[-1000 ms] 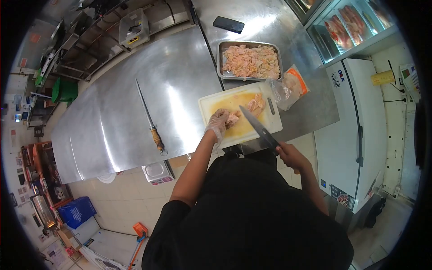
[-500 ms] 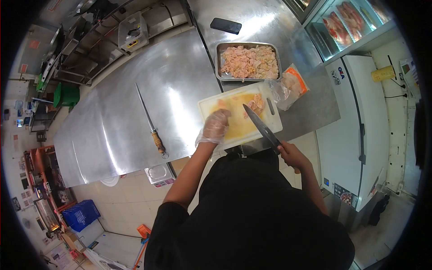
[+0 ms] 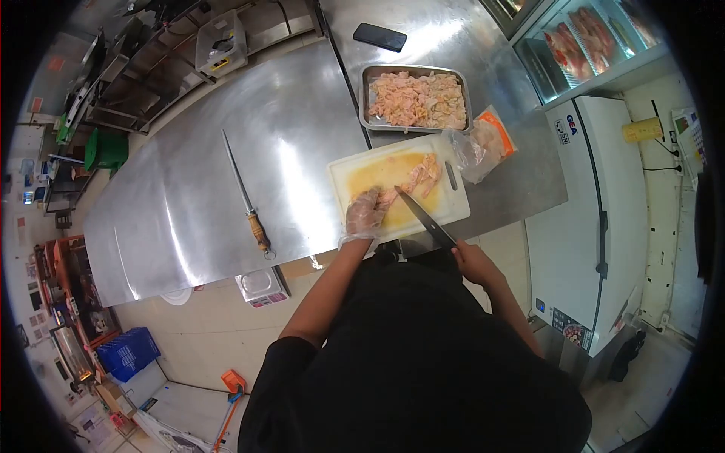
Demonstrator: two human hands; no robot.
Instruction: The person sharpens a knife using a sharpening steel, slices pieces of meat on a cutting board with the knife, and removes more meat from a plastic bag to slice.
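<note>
My left hand, in a clear plastic glove, is closed on one end of a raw chicken piece, which lies stretched across the white cutting board. Its fingertips are partly hidden. In my bare right hand is the handle of a large kitchen knife. The blade points up and left, its tip at the meat just right of my gloved fingers. Yellowish liquid covers much of the board. Behind it stands a metal tray filled with cut raw chicken.
A plastic bag with an orange band sits right of the board. On the steel table lies a sharpening steel with a wooden handle. A phone rests beyond the tray. A white freezer stands at the right.
My left hand has gone from a blur to resting on the chicken, which now stretches out toward it. The knife tip has moved left and slightly down, closer to that hand.
</note>
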